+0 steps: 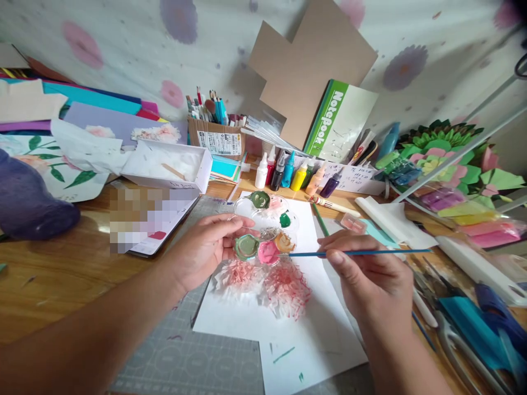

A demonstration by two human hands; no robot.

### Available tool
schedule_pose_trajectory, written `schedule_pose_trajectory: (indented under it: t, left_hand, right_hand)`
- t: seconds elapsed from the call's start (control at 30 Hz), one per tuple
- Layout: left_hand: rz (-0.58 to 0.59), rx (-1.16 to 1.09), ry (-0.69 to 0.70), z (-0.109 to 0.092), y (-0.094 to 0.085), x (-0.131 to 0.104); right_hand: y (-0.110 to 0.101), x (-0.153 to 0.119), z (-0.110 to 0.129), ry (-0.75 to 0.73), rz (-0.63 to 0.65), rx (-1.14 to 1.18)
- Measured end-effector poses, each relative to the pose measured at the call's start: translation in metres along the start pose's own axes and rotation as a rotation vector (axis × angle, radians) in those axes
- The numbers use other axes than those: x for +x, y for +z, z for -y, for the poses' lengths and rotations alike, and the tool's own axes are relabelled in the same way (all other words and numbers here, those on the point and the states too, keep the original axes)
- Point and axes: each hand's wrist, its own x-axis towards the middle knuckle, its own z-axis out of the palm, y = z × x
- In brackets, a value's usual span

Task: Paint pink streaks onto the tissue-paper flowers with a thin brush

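My left hand [212, 244] grips the left edge of a clear round paint palette [254, 222], which is held above white paper. Its wells carry green, pink and ochre paint. In my right hand [364, 269] is a thin blue paintbrush [307, 254], held level, its tip at the pink paint [269, 251]. Two ruffled paper flowers with pink-red edges lie just below the palette: one on the left [239, 277], a larger one on the right [288, 288]. Both rest on the white paper [313, 340], which has a few green strokes near its bottom.
Paint bottles [289, 171] stand in a row behind the palette, before a notebook [341, 118]. A white box [168, 164] and a phone-like device [164, 225] lie left. Scissors [457, 351] and other tools lie right. A grey cutting mat [185, 356] lies beneath the paper.
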Motion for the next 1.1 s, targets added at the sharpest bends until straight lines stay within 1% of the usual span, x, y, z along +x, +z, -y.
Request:
schedule_pose_trajectory:
  t: [0.07, 0.17, 0.2, 0.27, 0.33, 0.37, 0.43, 0.47, 0.53, 0.6, 0.67, 0.87, 1.1]
  left_hand:
    - [0.013, 0.0, 0.003, 0.0, -0.001, 0.001]
    - [0.025, 0.0, 0.018, 0.001, -0.002, 0.002]
    - [0.021, 0.0, 0.019, 0.001, -0.002, 0.003]
    - [0.008, -0.001, 0.018, 0.0, -0.002, 0.003]
    - [-0.006, -0.003, 0.02, -0.001, -0.001, 0.003]
    - [-0.015, -0.005, 0.027, -0.002, -0.001, 0.004]
    - [-0.025, -0.001, 0.022, -0.003, 0.0, 0.004]
    - [-0.026, -0.003, 0.017, -0.004, -0.001, 0.004]
    - [-0.021, -0.005, 0.019, -0.005, -0.001, 0.005]
    - [-0.021, 0.0, 0.024, -0.006, -0.001, 0.005]
    - [-0.024, 0.008, 0.02, -0.006, -0.001, 0.005]
    - [-0.034, 0.005, 0.017, -0.005, 0.003, 0.004]
    - [-0.016, -0.007, 0.042, -0.003, 0.003, 0.005]
  right_hand:
    - [-0.001, -0.001, -0.001, 0.019, -0.025, 0.019]
    - [-0.002, -0.002, -0.002, 0.032, -0.001, -0.02]
    - [-0.002, -0.001, -0.002, 0.035, -0.015, -0.016]
    - [-0.003, 0.001, -0.002, 0.034, -0.098, 0.046]
    - [-0.006, 0.004, -0.002, 0.014, -0.182, 0.155]
    - [-0.008, 0.006, -0.003, 0.016, -0.178, 0.223]
    - [-0.013, 0.008, -0.004, 0.065, -0.077, 0.312]
    - [-0.016, 0.008, -0.005, 0.098, -0.004, 0.307]
    - [-0.019, 0.008, -0.005, 0.144, 0.185, 0.214]
    - [-0.019, 0.007, -0.003, 0.15, 0.362, 0.094]
    - [-0.018, 0.006, 0.0, 0.12, 0.467, 0.031]
    - [-0.011, 0.008, 0.006, 0.031, 0.562, -0.033]
    - [-0.011, 0.009, 0.006, 0.007, 0.598, -0.064]
